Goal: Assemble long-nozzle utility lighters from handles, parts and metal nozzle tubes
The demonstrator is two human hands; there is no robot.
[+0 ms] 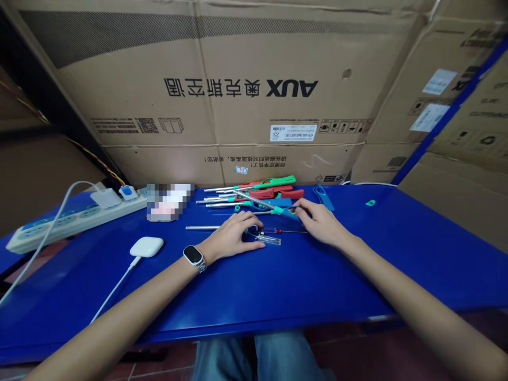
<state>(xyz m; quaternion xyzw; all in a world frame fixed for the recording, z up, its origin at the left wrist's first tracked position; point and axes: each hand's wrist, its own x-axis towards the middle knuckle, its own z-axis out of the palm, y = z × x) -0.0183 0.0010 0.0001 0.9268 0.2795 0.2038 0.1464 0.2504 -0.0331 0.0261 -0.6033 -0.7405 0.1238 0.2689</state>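
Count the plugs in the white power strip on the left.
2. A white adapter with a white cable sits in the power strip, and a smaller blue-and-white plug sits beyond it, near the strip's far end. That end meets a blurred patch, so another may be hidden.

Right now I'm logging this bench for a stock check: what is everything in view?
table: one, blue, across the foreground
cardboard boxes: several, brown, stacked behind the table
lighters: several, green, red and blue handles, piled at back middle
power strip: one, white, back left
white pod: one, cabled, front left
metal rod: one, silver, in front of the lighters
watch: one, silver, left wrist
left hand: one, on the table, fingertips beside a clear tube
right hand: one, fingertips on a teal lighter
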